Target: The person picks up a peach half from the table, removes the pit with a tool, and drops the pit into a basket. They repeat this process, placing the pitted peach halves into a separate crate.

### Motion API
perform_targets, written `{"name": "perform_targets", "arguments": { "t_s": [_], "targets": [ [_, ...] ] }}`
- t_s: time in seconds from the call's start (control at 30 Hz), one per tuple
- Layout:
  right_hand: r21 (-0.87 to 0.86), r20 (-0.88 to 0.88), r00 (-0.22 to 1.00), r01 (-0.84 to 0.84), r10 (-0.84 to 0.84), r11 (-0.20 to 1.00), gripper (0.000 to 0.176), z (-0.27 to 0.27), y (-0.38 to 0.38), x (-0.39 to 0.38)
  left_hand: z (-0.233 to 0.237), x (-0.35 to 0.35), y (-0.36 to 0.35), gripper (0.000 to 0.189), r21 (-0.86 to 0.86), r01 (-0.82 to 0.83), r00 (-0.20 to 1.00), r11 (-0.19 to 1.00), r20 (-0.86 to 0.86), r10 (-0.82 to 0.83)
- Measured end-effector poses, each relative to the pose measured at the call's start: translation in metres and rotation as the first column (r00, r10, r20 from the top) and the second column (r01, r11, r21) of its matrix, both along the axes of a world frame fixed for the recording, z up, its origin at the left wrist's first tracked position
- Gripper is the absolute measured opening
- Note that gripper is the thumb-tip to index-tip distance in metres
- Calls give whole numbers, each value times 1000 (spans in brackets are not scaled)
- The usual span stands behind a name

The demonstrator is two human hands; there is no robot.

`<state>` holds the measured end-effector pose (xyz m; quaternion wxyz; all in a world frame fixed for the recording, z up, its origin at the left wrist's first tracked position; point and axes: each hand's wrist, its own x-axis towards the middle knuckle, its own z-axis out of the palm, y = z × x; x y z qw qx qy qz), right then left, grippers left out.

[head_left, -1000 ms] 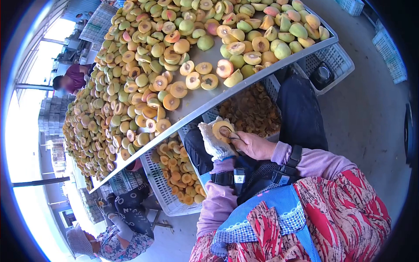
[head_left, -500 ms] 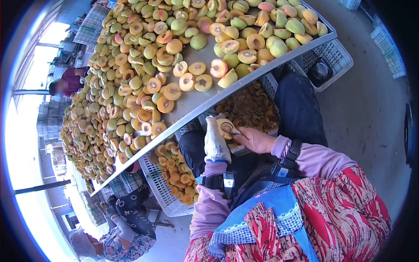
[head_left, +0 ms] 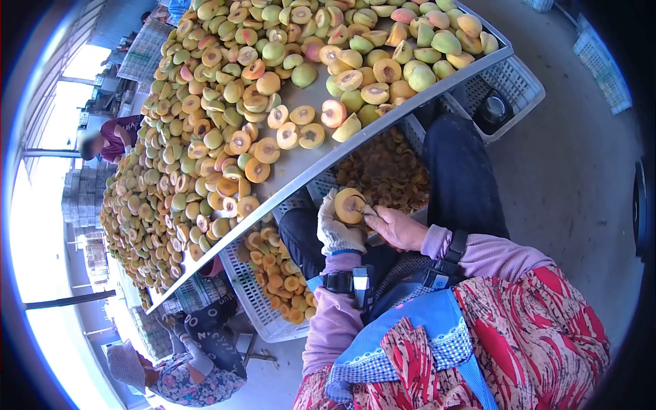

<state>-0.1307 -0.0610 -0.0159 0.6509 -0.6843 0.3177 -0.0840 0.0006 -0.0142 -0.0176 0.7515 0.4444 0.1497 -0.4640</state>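
Fingers [head_left: 326,206] of the gloved left hand [head_left: 338,231] curl shut around a peach half [head_left: 350,205]. It is held cut face up over the lap, just below the table's lip. The bare right hand [head_left: 400,229] pinches a thin dark tool [head_left: 370,214] tight between thumb and fingers, with its tip at the half's right rim.

The table [head_left: 304,158] slopes above and ahead of both hands. It is loaded with cut fruit [head_left: 225,137], some face up and some skin up. Under its lip, a crate of brown pits [head_left: 386,171] sits just behind the hands, beside a knee [head_left: 458,171] in dark trousers. Left of the lap, a white crate [head_left: 239,290] holds orange pitted pieces [head_left: 277,273]. Another crate [head_left: 526,89] at the right holds 1 dark round object. 2 other people are in view: 1 in a hat [head_left: 126,365] at the lower left, 1 [head_left: 109,137] at the table's far side.

The table is grey sheet metal with a raised edge, and the crates are lattice plastic. The glove is white knit and grubby. The sleeves are lilac, with a black strap [head_left: 345,280] at each wrist.

The half is round, with yellow-orange flesh and a dark brown centre.
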Motion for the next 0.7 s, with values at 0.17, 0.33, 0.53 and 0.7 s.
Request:
{"name": "perform_targets", "arguments": {
  "t_s": [0.17,0.33,0.53,0.7],
  "targets": [
    [73,9,999,31,-32,997,35,-10,4,9,-6,-4,1,33,-91,51,990,995,133,-38],
    [139,-9,1000,17,-16,990,37,-20,6,17,-13,-7,-3,32,-39,0,968,999,251,10],
    [342,-98,984,-110,152,933,39,9,-8,19,-28,-1,-1,36,49,-57,966,997,255,43],
    [373,-99,965,-189,242,908,40,2,-13,16,13,-7,-10,32,174,44,995,984,79,-58]
  ]
}}
